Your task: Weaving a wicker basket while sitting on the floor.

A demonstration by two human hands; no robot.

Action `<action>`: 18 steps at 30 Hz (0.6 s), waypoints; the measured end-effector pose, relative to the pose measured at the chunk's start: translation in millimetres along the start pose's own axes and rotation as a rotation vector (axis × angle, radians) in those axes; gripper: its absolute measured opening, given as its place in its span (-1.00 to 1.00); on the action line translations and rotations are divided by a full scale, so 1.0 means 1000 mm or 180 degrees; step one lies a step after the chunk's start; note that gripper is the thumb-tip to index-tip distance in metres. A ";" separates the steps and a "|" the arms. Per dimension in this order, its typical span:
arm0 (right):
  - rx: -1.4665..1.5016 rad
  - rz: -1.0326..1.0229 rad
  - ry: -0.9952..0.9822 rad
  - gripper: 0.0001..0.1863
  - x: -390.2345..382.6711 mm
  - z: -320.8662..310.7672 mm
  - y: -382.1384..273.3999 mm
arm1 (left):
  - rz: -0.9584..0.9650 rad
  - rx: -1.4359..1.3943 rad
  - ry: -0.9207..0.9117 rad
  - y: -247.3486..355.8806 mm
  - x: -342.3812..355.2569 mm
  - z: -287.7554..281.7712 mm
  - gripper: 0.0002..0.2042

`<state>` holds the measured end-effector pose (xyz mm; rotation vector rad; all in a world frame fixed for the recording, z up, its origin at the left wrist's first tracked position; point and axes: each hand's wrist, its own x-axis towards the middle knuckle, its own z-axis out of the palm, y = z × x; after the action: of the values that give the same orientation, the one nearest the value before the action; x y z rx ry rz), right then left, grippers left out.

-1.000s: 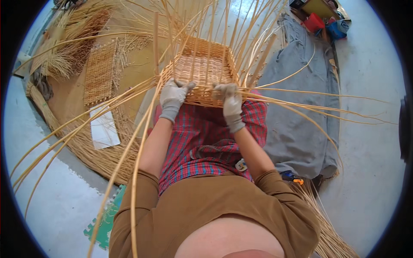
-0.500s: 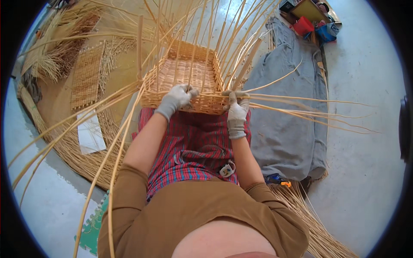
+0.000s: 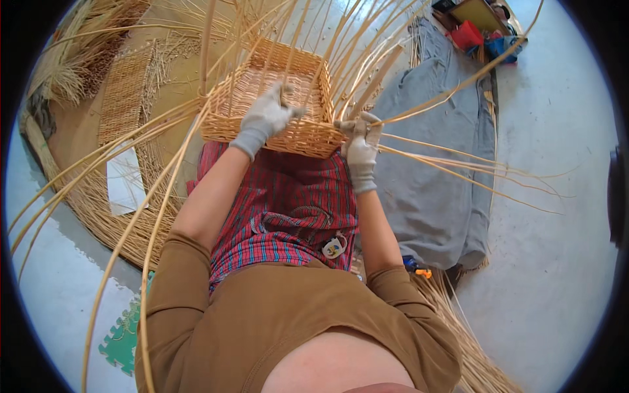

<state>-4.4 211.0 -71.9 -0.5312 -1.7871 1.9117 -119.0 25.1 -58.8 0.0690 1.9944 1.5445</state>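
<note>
A half-built wicker basket (image 3: 282, 139) rests on my lap, with a woven base, low walls and long upright stakes round its rim. My gloved left hand (image 3: 265, 118) is over the near wall, thumb and fingers apart beside the stakes, with no rod visibly gripped. At the near right corner my gloved right hand (image 3: 361, 147) pinches a willow rod (image 3: 452, 93), which runs out to the upper right. More long rods (image 3: 458, 162) fan out to the right below it, and others (image 3: 111, 154) stick out from the left corner.
Cut rods lie in a bundle (image 3: 131, 232) at left, near a woven panel (image 3: 124, 92) and a white sheet (image 3: 126, 180). A grey cloth (image 3: 429, 196) covers a long heap at right. Red container (image 3: 466, 36) stands far right; green foam mat (image 3: 121, 340) lies near left.
My left hand has lifted off the near rim, its fingers spreading. A rod at my right hand has swung from lying out rightward to slanting up. The view has shifted slightly.
</note>
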 end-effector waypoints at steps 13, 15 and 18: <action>0.0007 -0.0443 0.0230 -0.66 0.034 -0.041 -0.032 | 0.1247 0.2083 0.0479 -0.043 0.052 0.085 -0.68; -0.1548 -0.1762 -0.0168 -0.48 0.064 -0.015 -0.053 | 0.0507 0.0452 -0.0122 -0.045 0.042 0.101 -0.77; -0.3293 -0.2626 0.0133 -0.28 0.081 0.018 -0.082 | 0.0115 -0.0126 -0.0194 -0.021 0.032 0.096 -0.78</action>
<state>-74.6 246.1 14.4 -0.0744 -2.3528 0.3676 -91.5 113.4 -104.0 0.1351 1.9242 1.5852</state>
